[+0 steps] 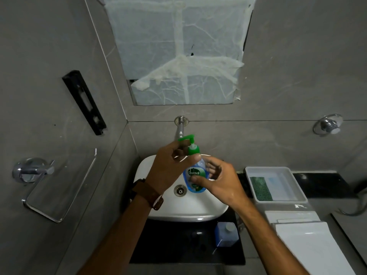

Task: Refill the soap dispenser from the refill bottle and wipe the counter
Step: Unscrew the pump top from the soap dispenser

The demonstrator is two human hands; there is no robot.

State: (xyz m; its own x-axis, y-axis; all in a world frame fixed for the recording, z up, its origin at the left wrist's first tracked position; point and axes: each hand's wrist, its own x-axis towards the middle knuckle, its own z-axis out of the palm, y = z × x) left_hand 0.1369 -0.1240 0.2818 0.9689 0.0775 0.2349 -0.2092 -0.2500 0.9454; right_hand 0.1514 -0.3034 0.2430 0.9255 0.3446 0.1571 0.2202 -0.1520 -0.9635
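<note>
A clear soap dispenser (195, 175) with a green pump top and a Dettol label is held above the white basin (186, 211). My left hand (170, 167) grips its green pump collar, thumb pressed at the neck. My right hand (220, 179) wraps the lower body of the bottle from the right. A square refill bottle (226, 234) of blue liquid with a grey cap stands on the black counter (178, 247) in front of the basin, to the right. A green scrub cloth (261, 188) lies in a white tray (297, 197) at the right.
A chrome tap (180, 126) sticks out of the wall just behind the dispenser. A glass shelf (59, 187) and chrome hook are on the left wall. White flat items (309, 241) are stacked at the right front. A paper-covered mirror hangs above.
</note>
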